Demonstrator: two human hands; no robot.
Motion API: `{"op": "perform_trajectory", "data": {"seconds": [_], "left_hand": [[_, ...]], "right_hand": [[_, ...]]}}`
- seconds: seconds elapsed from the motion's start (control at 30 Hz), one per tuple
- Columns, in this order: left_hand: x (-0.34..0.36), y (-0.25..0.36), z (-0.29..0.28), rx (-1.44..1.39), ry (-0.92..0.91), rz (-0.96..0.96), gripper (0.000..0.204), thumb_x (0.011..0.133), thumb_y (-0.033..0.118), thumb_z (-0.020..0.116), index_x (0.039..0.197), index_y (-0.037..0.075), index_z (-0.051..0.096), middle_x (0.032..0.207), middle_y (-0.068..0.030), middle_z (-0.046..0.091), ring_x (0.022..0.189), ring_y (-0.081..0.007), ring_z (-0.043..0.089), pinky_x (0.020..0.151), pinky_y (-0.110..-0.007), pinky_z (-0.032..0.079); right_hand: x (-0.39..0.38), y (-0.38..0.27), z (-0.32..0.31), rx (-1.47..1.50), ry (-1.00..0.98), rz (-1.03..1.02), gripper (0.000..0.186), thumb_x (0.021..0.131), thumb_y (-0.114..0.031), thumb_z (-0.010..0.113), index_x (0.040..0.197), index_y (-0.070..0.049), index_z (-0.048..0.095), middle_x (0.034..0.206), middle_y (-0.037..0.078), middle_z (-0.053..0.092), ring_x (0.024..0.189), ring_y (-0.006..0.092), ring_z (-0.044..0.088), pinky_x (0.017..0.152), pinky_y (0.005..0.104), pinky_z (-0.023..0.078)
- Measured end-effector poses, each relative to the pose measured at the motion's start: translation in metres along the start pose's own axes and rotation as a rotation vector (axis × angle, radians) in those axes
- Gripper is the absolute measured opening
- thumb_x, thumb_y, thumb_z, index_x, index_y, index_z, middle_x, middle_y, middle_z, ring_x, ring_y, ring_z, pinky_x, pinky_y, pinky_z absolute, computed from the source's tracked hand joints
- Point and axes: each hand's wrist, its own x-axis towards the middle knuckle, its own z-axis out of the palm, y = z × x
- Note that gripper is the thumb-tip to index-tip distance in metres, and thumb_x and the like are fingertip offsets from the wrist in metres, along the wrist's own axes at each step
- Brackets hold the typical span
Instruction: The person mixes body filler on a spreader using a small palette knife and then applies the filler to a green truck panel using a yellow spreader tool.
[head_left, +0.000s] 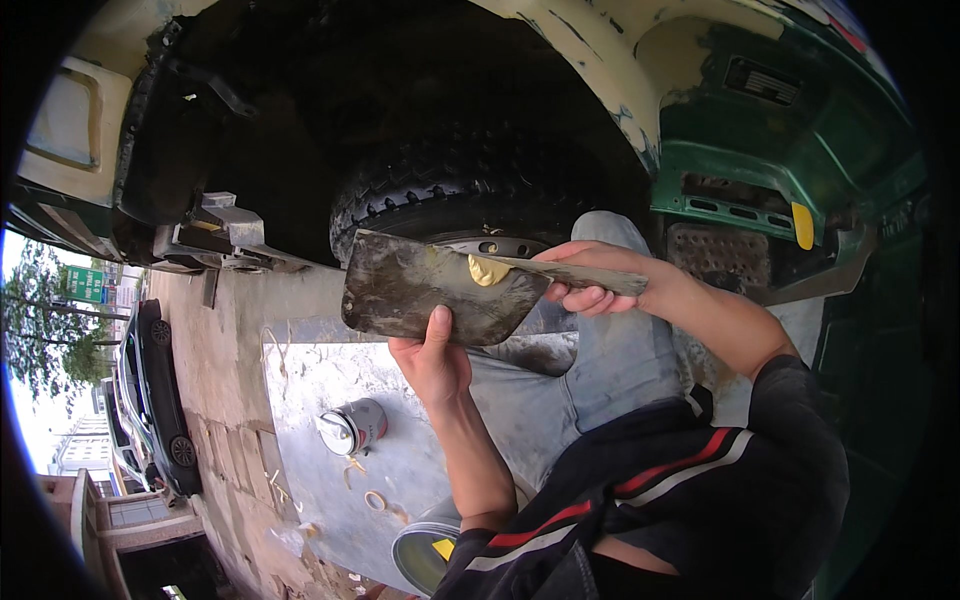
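My left hand (438, 362) grips the lower edge of a dark, smeared flat board (405, 290), its thumb lying on top. A lump of yellow putty (487, 269) sits toward the board's right side. In my right hand (625, 280) is a thin, flat putty spreader (580, 273), seen nearly edge-on. Its far end meets the putty, and my fingers curl under it. Both hands are in front of a black tyre (420, 195), above my bent knee.
Cream bodywork (600, 60) arches over the wheel, with a green step area (740, 195) at right. Below, a pale sheet (320, 390) bears an open can (352, 426), a tape ring (375, 501) and a metal bucket (425, 555). A dark car (155, 400) is parked at far left.
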Motion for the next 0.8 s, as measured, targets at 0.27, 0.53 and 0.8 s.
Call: {"op": "perform_trajectory", "data": {"seconds": [0.27,0.53,0.8], "left_hand": [[-0.006,-0.010,0.018,0.184,-0.028,-0.006,0.037,0.083,-0.005,0.072,0.118,-0.006,0.060,0.116,-0.0140,0.066,0.104,-0.0198,0.062,0.098,-0.034,0.046],[-0.054,-0.007,-0.012,-0.203,0.117,-0.124,0.047,0.096,0.019,0.061,0.136,-0.004,0.048,0.139,-0.0167,0.053,0.126,-0.0287,0.051,0.110,-0.048,0.038],[-0.092,-0.059,0.000,-0.349,0.227,-0.458,0.053,0.095,0.019,0.064,0.137,-0.006,0.044,0.139,-0.0178,0.051,0.127,-0.0290,0.050,0.112,-0.046,0.039]], "right_hand": [[0.026,0.002,-0.028,-0.112,0.073,0.051,0.023,0.099,-0.014,0.049,0.112,0.001,0.061,0.081,0.005,0.061,0.050,0.0077,0.056,0.031,0.0208,0.040],[0.085,0.051,-0.063,0.086,0.746,-0.444,0.033,0.094,-0.020,0.063,0.120,-0.004,0.054,0.108,0.005,0.063,0.096,0.0147,0.062,0.077,0.0330,0.053],[0.053,0.116,-0.017,-0.261,0.423,-0.743,0.045,0.080,-0.015,0.071,0.120,0.001,0.057,0.116,0.011,0.066,0.095,0.0208,0.064,0.083,0.0334,0.051]]}}
